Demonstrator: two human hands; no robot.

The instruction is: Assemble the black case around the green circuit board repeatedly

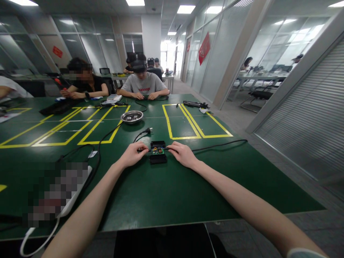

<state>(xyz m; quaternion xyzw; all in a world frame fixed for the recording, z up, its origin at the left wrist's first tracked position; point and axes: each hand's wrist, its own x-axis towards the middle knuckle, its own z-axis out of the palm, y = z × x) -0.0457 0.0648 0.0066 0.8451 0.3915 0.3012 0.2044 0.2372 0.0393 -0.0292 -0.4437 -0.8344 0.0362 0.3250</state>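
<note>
A small green circuit board (pixel 158 151) with copper-ringed coils lies between my hands. Two black plastic case halves flank it, a near half (pixel 158 159) and a far half (pixel 157 143). My left hand (pixel 132 154) is closed in a pinch on the black cable at the board's left end. At the opposite end, my right hand (pixel 183 154) pinches another black cable (pixel 220 144), which trails off to the right over the table. A black power plug (pixel 148 131) on a short bend of cable rests just beyond my left hand. The fingertips partly cover the cable ends.
A metal bowl (pixel 122 119) with small metal parts stands farther back on the green table (pixel 188 193). Yellow tape outlines (pixel 185 138) mark the surface. At left lie a blurred object beside a white edge and several cables. Co-workers (pixel 145 84) sit across the table.
</note>
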